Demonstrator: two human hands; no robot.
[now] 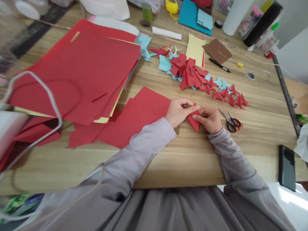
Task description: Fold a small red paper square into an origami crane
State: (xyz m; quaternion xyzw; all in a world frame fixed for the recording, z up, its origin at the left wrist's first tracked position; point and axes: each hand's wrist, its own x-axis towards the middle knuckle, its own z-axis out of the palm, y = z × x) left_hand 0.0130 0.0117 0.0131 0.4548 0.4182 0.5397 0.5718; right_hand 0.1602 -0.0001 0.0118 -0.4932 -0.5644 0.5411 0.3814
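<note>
Here, the table [262,134] carried a red paper stack [93,69] toward its left edge. In from the front edge, the left hand [178,112] and right hand [210,120] pinched a folded paper [193,123], its exact folds hard to tell.

Desk [262,128]: pale wood-grain top, tan and brown streaks running mostly side to side. Front edge nearly straight, slight tilt. Dark strip [286,93] along the right edge; dark band [36,33] slanting across the far left corner, blurred. Plain whitish-grey wall [295,38] past the far right corner. Tan surface [300,85] beyond the right edge, can't tell what. Light soft on the desk; bright glare [291,197] on the pale, glossy surface below the front right corner.
</note>
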